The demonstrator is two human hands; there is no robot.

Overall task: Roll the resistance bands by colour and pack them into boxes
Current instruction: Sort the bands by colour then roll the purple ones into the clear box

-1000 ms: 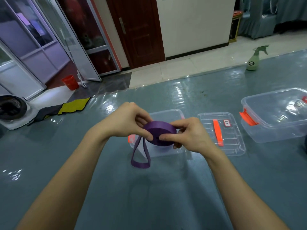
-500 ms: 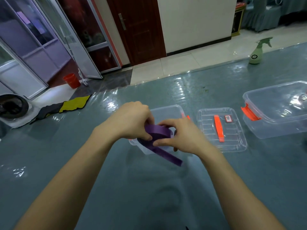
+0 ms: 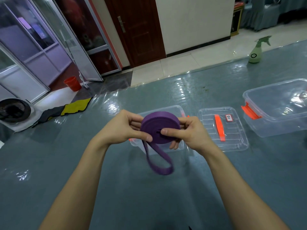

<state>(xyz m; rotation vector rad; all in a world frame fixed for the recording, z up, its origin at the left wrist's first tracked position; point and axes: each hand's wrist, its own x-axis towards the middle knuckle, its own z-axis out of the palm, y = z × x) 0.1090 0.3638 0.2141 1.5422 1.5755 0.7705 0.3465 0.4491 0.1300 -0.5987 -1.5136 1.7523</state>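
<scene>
Two hands, left hand [image 3: 123, 128] and right hand [image 3: 187, 131], pinch the soft purple rubber band coil [image 3: 160, 128] mid-frame; springy, likely unrolls unless gripped across its flat faces.

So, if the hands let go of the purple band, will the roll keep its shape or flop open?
It would probably uncoil: the purple band is held rolled only by the left hand and right hand pinching it. It looks floppy, since the loose tail hangs in a limp loop. Being round, it might roll if set on edge.

Glossy teal surface [image 3: 116, 188] bears small clear box [image 3: 172, 109], lid [image 3: 232, 130], larger box [image 3: 274, 120], spray bottle [image 3: 255, 53].
</scene>
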